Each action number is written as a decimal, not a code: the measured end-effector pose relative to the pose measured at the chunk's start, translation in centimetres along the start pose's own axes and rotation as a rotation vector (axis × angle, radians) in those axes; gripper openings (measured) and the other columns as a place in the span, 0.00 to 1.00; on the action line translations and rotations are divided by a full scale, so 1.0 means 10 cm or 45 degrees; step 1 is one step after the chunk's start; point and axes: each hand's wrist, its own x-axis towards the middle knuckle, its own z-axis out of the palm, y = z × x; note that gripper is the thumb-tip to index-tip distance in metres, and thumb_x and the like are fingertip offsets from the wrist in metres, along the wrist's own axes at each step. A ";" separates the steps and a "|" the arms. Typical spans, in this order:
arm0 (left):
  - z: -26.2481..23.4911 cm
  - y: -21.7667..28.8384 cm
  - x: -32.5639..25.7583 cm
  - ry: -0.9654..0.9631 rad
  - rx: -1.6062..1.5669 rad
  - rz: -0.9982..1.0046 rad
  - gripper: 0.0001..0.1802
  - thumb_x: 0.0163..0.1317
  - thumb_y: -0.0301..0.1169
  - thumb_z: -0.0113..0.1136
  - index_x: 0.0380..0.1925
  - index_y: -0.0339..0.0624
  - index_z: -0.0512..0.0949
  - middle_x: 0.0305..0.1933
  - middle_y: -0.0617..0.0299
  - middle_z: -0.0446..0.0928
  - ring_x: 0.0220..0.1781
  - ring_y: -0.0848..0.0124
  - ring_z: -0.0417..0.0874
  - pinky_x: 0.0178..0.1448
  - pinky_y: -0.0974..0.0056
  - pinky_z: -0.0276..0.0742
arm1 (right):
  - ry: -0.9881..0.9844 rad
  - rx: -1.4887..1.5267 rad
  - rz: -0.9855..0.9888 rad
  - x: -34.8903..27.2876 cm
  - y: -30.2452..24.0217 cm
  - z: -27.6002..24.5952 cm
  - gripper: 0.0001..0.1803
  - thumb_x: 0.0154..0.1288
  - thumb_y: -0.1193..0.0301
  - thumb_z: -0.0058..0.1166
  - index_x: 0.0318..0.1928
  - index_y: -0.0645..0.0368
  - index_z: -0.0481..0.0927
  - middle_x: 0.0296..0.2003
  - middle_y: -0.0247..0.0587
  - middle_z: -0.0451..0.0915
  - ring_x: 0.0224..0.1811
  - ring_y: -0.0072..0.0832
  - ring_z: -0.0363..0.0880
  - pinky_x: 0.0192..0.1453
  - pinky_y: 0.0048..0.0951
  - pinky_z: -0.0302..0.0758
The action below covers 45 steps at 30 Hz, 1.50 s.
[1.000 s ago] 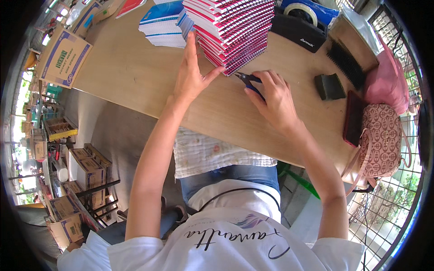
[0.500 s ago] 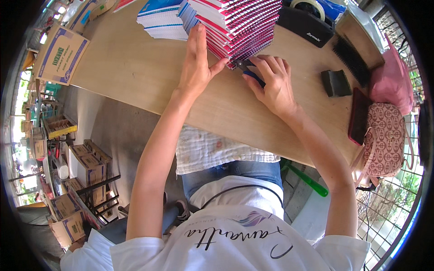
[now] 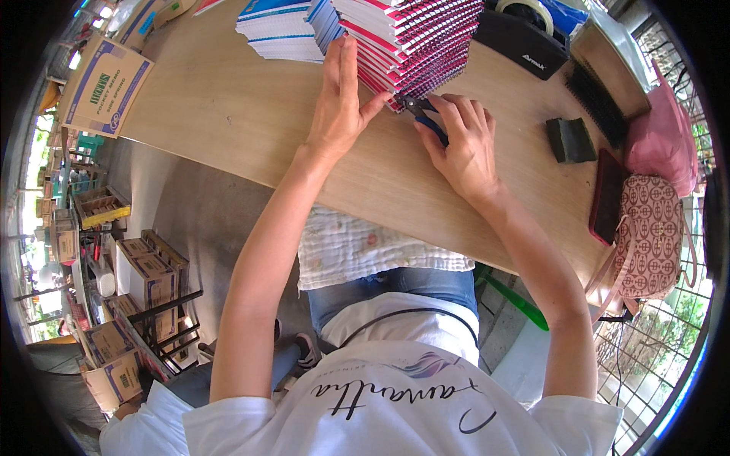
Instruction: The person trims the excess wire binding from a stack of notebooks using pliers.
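Note:
A slanted stack of red spiral-bound notebooks (image 3: 414,38) lies at the far side of the wooden table (image 3: 228,106). My left hand (image 3: 340,102) rests flat against the stack's near left side, fingers pointing away from me. My right hand (image 3: 460,144) grips small pliers with blue handles (image 3: 426,114), whose dark jaws touch the wire binding at the stack's lower edge. A second stack of blue-covered notebooks (image 3: 277,26) sits just left of the red one.
A black case (image 3: 521,45) with a tape roll (image 3: 525,9) lies behind the stack. Black binding combs (image 3: 597,102), a dark block (image 3: 570,139), a dark phone (image 3: 608,197) and a patterned bag (image 3: 650,235) sit at right. Cardboard boxes (image 3: 103,83) stand left; a cloth (image 3: 357,247) covers my lap.
The view has drifted a little toward the stack. My left hand slid up along the red notebooks, and my right hand brought the pliers up to the binding.

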 end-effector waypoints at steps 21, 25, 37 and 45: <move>0.01 -0.01 0.00 -0.004 -0.018 -0.024 0.55 0.61 0.39 0.65 0.74 0.43 0.34 0.73 0.35 0.46 0.72 0.44 0.58 0.61 0.50 0.79 | -0.912 1.453 1.450 0.49 0.08 -0.30 0.17 0.69 0.60 0.55 0.39 0.65 0.81 0.28 0.40 0.81 0.25 0.24 0.79 0.26 0.25 0.77; 0.01 -0.03 0.00 0.004 -0.099 -0.051 0.56 0.61 0.43 0.64 0.74 0.43 0.34 0.73 0.36 0.47 0.72 0.45 0.59 0.61 0.49 0.78 | -0.322 0.424 0.430 0.17 -0.06 -0.21 0.15 0.59 0.64 0.64 0.36 0.65 0.79 0.30 0.49 0.81 0.28 0.41 0.81 0.34 0.38 0.79; 0.00 -0.01 0.02 0.037 -0.084 -0.043 0.57 0.60 0.44 0.65 0.74 0.42 0.34 0.73 0.36 0.48 0.72 0.43 0.59 0.63 0.48 0.76 | -0.067 0.030 0.129 -0.04 -0.20 -0.06 0.18 0.57 0.65 0.64 0.44 0.61 0.76 0.40 0.45 0.78 0.42 0.43 0.78 0.44 0.44 0.72; -0.01 0.02 -0.01 0.017 -0.160 -0.098 0.56 0.59 0.42 0.66 0.74 0.38 0.37 0.73 0.34 0.48 0.73 0.38 0.53 0.71 0.45 0.63 | -0.649 0.547 0.832 0.26 -0.17 -0.24 0.14 0.67 0.65 0.55 0.35 0.66 0.79 0.25 0.41 0.79 0.22 0.28 0.79 0.25 0.29 0.74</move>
